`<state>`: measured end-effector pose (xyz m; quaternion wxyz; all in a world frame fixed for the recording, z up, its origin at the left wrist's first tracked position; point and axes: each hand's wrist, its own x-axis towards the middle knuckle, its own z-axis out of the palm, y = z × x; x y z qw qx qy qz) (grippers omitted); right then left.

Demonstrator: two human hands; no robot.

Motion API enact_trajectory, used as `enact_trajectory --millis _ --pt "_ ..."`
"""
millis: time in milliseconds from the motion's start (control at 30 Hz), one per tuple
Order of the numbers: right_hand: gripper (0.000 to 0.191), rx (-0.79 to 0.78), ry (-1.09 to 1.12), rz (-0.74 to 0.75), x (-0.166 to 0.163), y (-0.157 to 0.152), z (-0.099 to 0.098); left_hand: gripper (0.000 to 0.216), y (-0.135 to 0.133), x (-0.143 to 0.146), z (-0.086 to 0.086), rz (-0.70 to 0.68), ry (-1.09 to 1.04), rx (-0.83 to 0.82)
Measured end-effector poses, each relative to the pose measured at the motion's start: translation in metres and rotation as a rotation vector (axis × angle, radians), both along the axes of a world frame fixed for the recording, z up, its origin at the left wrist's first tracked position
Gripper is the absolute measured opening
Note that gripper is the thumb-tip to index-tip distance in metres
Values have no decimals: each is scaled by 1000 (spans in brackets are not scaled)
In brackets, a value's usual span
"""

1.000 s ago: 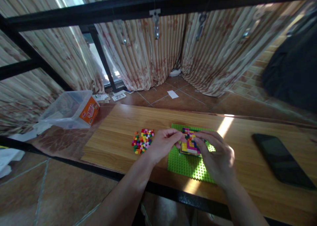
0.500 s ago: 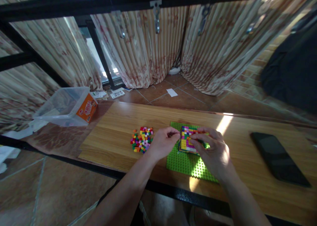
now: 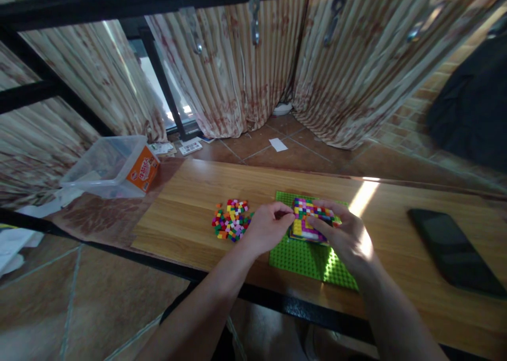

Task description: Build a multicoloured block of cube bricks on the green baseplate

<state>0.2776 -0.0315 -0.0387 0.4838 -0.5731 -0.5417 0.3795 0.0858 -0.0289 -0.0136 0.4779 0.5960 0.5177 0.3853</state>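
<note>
A green studded baseplate [image 3: 301, 258] lies on the wooden table [image 3: 190, 202]. On its far half stands a flat block of many small coloured bricks [image 3: 309, 216]. My left hand [image 3: 269, 229] rests at the block's left edge with its fingers curled in a pinch; what they hold is hidden. My right hand [image 3: 348, 237] lies over the block's right side, fingers bent onto the bricks. A loose heap of small coloured bricks [image 3: 232, 220] sits just left of my left hand.
A black phone [image 3: 455, 253] lies on the table at the right. A clear plastic tub [image 3: 105, 165] with an orange box [image 3: 143, 169] stands on the tabletop's far left. Curtains and a black metal frame stand beyond the table.
My right hand has slid down and to the right off the block's top, uncovering more of the coloured bricks. The view has shifted slightly; my left hand stays at the block's left edge.
</note>
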Motion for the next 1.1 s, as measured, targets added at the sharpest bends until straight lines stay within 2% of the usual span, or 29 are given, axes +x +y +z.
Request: enact_trajectory --millis 133,233,333,433,500,600,700,767,967,1100 --pt "55 -151 109 -16 -4 0 4 14 -2 3 1 2 8 -8" --pt "57 -171 147 -35 -8 -2 9 16 0 -4 5 -59 67 15" --pt "57 -169 124 -38 -11 -5 14 16 8 -30 12 -134 168 90" --pt "57 -184 148 -56 -10 -7 19 15 16 -70 20 -57 197 144" --pt "53 -130 152 -117 -9 -8 21 14 17 -95 25 -91 206 96" --pt "36 82 158 -263 -7 -8 20 15 12 -116 28 -221 284 33" --pt "26 183 167 -319 -6 -7 18 16 7 -116 30 -343 400 52" --pt "23 214 173 -322 -7 -6 17 15 4 -112 30 -370 465 80" --pt "21 268 116 -309 -6 -3 12 9 1 -102 24 -324 670 46" --pt "21 286 79 -309 -4 -1 10 11 0 -99 20 -310 733 30"
